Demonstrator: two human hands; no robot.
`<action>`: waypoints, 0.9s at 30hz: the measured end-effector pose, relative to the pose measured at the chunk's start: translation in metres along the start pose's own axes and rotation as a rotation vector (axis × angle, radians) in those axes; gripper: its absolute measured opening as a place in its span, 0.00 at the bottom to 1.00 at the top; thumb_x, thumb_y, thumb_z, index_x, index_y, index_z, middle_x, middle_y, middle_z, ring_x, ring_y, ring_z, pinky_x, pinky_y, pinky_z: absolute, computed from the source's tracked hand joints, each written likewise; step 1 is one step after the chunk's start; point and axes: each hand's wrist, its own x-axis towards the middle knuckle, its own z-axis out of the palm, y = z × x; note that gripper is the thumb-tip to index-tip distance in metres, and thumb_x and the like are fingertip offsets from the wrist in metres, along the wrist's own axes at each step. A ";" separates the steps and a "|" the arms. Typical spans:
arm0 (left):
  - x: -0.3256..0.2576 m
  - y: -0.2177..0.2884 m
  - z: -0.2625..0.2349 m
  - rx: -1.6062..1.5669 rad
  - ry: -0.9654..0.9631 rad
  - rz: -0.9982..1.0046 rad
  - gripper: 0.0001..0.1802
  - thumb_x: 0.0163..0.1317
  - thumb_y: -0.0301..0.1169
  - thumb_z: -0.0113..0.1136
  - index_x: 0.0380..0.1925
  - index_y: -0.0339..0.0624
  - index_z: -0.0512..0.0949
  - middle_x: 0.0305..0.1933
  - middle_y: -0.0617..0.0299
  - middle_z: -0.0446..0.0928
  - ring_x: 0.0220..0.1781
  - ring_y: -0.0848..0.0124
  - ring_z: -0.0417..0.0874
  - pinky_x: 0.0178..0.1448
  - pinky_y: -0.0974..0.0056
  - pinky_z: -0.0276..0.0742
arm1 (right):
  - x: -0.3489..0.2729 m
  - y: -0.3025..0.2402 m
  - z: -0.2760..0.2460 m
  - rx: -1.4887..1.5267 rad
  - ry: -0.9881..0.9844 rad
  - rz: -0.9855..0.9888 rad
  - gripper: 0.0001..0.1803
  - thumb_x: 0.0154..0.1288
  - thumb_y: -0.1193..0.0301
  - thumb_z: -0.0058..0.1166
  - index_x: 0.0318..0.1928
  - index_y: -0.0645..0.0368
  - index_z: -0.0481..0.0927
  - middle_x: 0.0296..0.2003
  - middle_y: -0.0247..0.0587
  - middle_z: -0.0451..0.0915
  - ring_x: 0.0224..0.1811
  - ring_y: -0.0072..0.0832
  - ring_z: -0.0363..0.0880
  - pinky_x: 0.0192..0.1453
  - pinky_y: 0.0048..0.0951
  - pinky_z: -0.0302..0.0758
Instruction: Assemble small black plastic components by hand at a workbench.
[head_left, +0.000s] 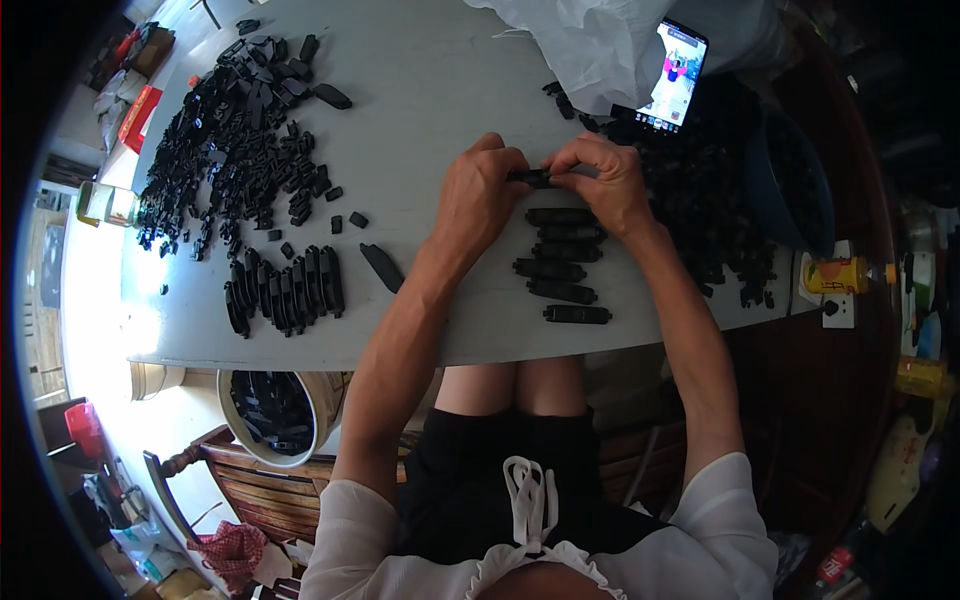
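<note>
Head view: left hand (pixel 481 190) and right hand (pixel 612 185) pinch one part (pixel 535 178) near six bars (pixel 564 252).

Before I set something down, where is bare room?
Bare grey tabletop lies between the left heap of small black parts and the white plastic bag, beyond the left hand. Crowded: that heap, and the black pile right of the right hand.

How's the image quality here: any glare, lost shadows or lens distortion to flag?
Head view: floor at left blown out to white; pile at right sinks into shadow, its parts hard to separate; table edge bows and corners go black; left hand and right hand look fairly sharp, but the part between them shows little detail.
</note>
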 end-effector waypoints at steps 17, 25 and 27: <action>0.000 0.000 0.001 -0.011 -0.005 0.015 0.11 0.45 0.20 0.66 0.32 0.35 0.82 0.32 0.53 0.75 0.33 0.56 0.79 0.39 0.57 0.74 | -0.003 0.005 0.003 -0.051 0.046 -0.127 0.11 0.47 0.86 0.64 0.33 0.62 0.82 0.31 0.37 0.84 0.35 0.27 0.81 0.40 0.26 0.78; 0.000 0.000 0.001 -0.017 0.001 0.026 0.11 0.44 0.19 0.66 0.32 0.35 0.81 0.32 0.53 0.74 0.33 0.56 0.79 0.38 0.58 0.74 | -0.007 -0.004 -0.008 -0.271 0.014 -0.319 0.07 0.54 0.85 0.55 0.32 0.61 0.80 0.29 0.41 0.81 0.35 0.38 0.80 0.37 0.33 0.77; -0.001 0.000 0.001 -0.010 0.003 0.020 0.11 0.44 0.19 0.66 0.32 0.35 0.81 0.31 0.53 0.74 0.32 0.57 0.78 0.38 0.58 0.74 | -0.005 -0.012 -0.012 -0.374 -0.099 -0.342 0.07 0.54 0.86 0.54 0.33 0.62 0.79 0.28 0.44 0.80 0.35 0.37 0.80 0.38 0.32 0.76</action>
